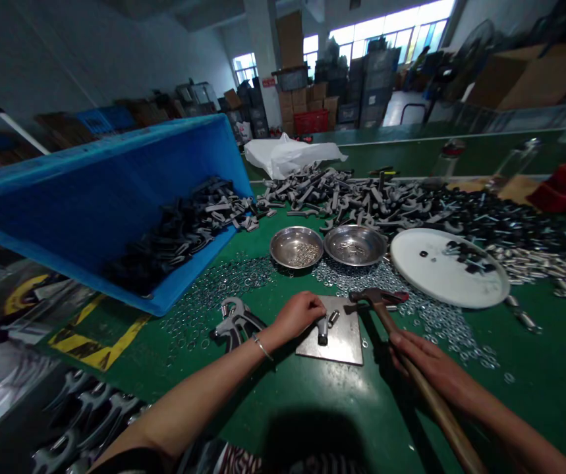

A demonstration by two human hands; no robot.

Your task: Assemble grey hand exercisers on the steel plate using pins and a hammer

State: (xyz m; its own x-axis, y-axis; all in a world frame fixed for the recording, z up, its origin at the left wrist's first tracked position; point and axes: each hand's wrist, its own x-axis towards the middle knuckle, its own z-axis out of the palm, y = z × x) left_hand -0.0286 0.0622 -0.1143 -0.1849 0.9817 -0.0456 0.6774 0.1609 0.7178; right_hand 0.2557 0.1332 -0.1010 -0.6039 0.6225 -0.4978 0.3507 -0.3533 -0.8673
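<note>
My left hand (303, 312) is closed in a pinch at the far end of a grey handle piece (323, 331), which rests on a flat metal plate (337, 349). Its fingertips partly hide that end. Beside the piece lies a small dark spring-like part (333, 319). Wrapped round a wooden handle, my right hand (418, 355) holds a hammer (386, 322), its head raised by the plate's right edge. A hand grip strengthener (237, 322) with grey and black arms lies to the left of my left wrist.
Two steel bowls (296, 229) with small metal parts stand beyond the plate, beside a white round tray (451, 293). Loose washers (233, 280) spread around them. A tipped blue crate (164, 289) and a heap of grey handles (342, 197) lie behind.
</note>
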